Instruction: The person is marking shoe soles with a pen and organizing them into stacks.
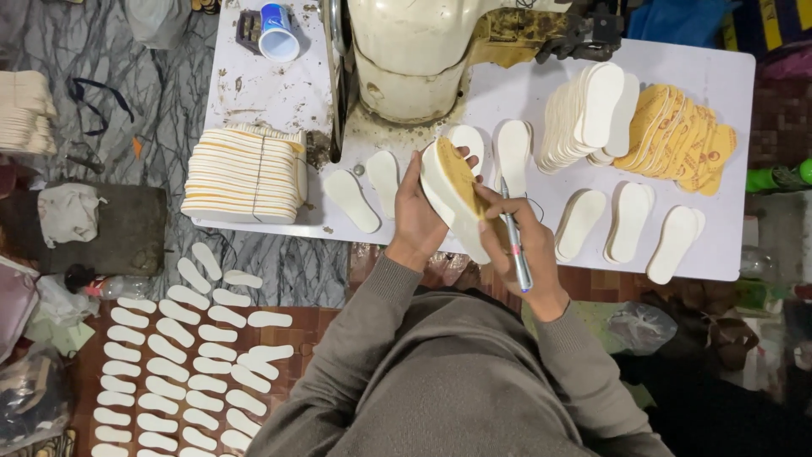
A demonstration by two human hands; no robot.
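Two hands are busy over the table (254, 93) edge: your left hand (416, 211) is clamped around a small stack of insoles (452, 182), yellow face up, while your right hand (516, 245) grips a pen (516, 254) and steadies the top one. Single white insoles (630, 222) lie just beside. Loosen your left hand and the stack could fan apart, spilling onto the sorted rows on the floor (182, 364).

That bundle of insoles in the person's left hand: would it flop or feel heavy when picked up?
Probably light: the left hand alone holds the bundle of insoles up. Likely fairly stiff as a bundle, since it keeps its shape on edge. A single insole looks thin, so it may bend. The right hand holds a pen.
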